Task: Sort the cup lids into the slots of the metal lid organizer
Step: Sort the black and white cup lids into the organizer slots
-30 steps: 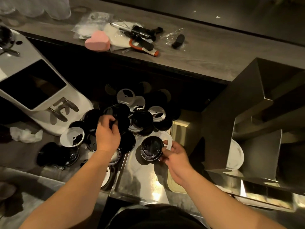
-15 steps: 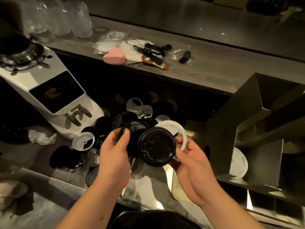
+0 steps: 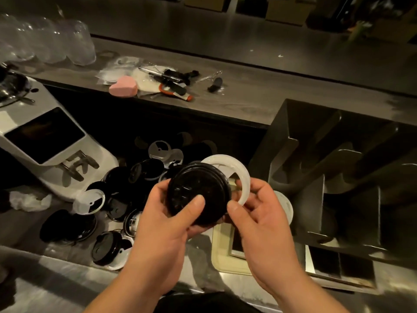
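Observation:
I hold a small stack of black lids (image 3: 198, 190) above the steel counter, between both hands. My left hand (image 3: 164, 224) grips its left and lower side, thumb on top. My right hand (image 3: 259, 213) grips its right edge together with a white lid (image 3: 239, 175) that sits behind the black ones. A pile of loose black and white lids (image 3: 140, 177) lies on the counter to the left and behind. The metal lid organizer (image 3: 316, 195) stands at the right, with one white lid (image 3: 284, 206) leaning in its near slot.
A white machine with a dark screen (image 3: 45, 141) stands at the left. The raised wooden ledge holds a pink heart-shaped sponge (image 3: 123, 86), small tools (image 3: 173, 84) and clear cups (image 3: 45, 41). A crumpled tissue (image 3: 29, 201) lies at the left. A cream tray (image 3: 228, 249) sits under my hands.
My left hand lifted a black lid from the pile and brought it onto the black lid in my right hand. Both hands rose together, and the lids now sit stacked.

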A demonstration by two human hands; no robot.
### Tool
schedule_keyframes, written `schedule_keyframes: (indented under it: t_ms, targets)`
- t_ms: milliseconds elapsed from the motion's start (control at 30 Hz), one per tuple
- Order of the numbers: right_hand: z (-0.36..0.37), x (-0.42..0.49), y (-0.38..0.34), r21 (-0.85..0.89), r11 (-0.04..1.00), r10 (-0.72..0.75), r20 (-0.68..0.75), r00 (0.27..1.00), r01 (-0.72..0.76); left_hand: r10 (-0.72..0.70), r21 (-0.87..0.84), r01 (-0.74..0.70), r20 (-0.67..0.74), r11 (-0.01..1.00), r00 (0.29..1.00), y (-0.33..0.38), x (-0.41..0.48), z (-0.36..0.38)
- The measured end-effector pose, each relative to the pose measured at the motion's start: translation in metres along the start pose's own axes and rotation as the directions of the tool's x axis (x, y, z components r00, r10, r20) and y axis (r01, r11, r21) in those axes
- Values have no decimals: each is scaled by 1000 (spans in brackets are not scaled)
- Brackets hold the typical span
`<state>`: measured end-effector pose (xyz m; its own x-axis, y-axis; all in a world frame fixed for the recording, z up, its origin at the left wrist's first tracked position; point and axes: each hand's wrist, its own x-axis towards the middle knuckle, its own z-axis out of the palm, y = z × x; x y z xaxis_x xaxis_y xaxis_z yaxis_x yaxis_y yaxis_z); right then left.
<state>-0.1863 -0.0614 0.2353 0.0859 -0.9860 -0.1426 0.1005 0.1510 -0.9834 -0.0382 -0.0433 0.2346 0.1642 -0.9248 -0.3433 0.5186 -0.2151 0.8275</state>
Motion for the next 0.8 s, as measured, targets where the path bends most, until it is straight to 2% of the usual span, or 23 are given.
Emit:
schedule_keyframes:
  t_ms: [100,167,233,333,367,467,567,600,667,733,800]
  targets:
    - [-18,-8,-15,21,998,-64,-15,998,65,38,-20,-37,35,999,999,-5,-7,18]
    - [-33,-10,-23,-24,991,-133,-45,990,132,59,-21,-58,57,998,997,-7,-9,28]
    - [-45,-8,-26,-136,973,-189,-8,982,187,50,10,-51,96,999,994,-8,-10,33]
    - [-71,-4,-29,-217,960,-165,81,983,179,26,79,-36,134,996,991,-17,-9,44]
    - [-79,-4,-30,-296,928,-198,130,972,228,15,89,-28,140,996,990,-20,-9,46]
    - [-99,-1,-39,-621,654,-239,373,897,433,-18,126,-1,153,992,988,-24,-6,51]
    - [-111,5,-45,-748,427,-224,456,861,507,-50,141,24,182,990,982,-28,-5,54]
    - [-113,7,-47,-764,407,-250,434,866,501,-56,156,26,195,987,979,-29,-4,55]
    - [-114,9,-55,-766,454,-229,394,890,456,-68,179,28,221,983,973,-28,0,56]
    - [-115,9,-63,-772,480,-141,400,906,416,-90,208,35,261,977,961,-27,4,54]
    - [-118,11,-69,-798,464,-61,403,913,383,-116,240,47,283,970,952,-25,6,53]
